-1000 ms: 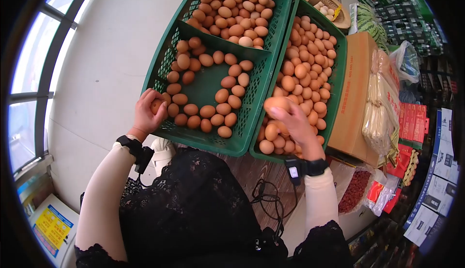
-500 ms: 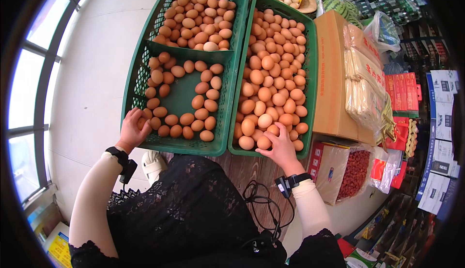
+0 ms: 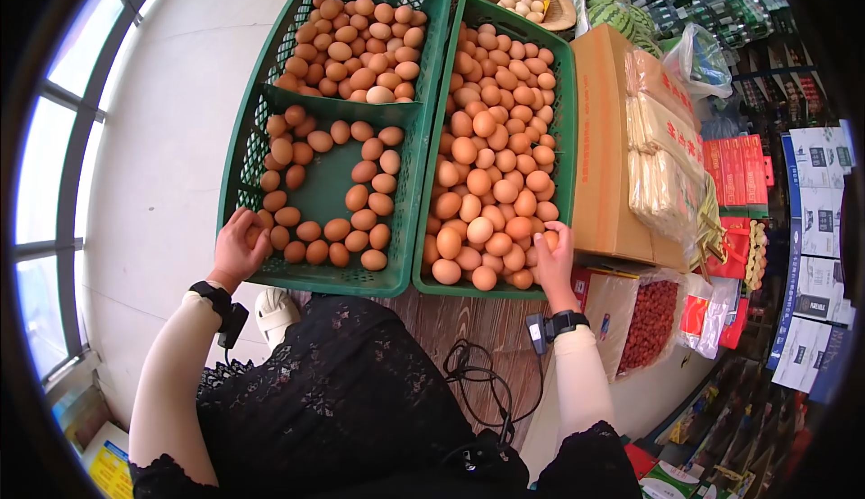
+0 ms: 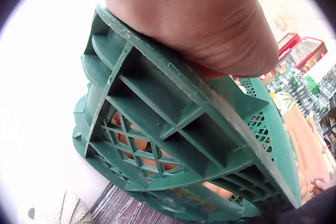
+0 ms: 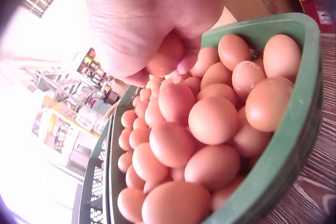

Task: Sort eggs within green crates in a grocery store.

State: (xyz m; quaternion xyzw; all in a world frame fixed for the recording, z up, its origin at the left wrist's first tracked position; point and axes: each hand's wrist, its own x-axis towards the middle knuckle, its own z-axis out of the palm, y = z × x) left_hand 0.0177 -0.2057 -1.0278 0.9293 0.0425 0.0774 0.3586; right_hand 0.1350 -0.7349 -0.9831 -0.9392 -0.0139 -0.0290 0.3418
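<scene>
Two green plastic crates stand side by side. At the near left corner of the left crate (image 3: 403, 256), my left hand (image 3: 236, 251) holds a brown egg (image 3: 253, 236) by the wall. In the left wrist view that hand (image 4: 194, 19) covers the rim, and its egg is hidden. My right hand (image 3: 557, 269) is at the near right corner of the right crate (image 3: 566, 111), which is heaped with brown eggs (image 3: 482, 181). Its curled fingers and thumb grip one egg (image 5: 167, 56) just over the heap, clearest in the right wrist view.
A divider (image 3: 338, 105) splits the left crate; eggs heap behind it and ring the bare floor (image 3: 335, 183) in front. A cardboard box (image 3: 602, 156) with bagged goods (image 3: 662, 138) stands to the right. A wicker basket (image 3: 559, 14) is behind. Cables (image 3: 478, 375) lie below the crates.
My right hand, first holding an egg above the right crate, reached down among the eggs, then moved right and now grips one. The left hand stays at its corner. The head view shifted.
</scene>
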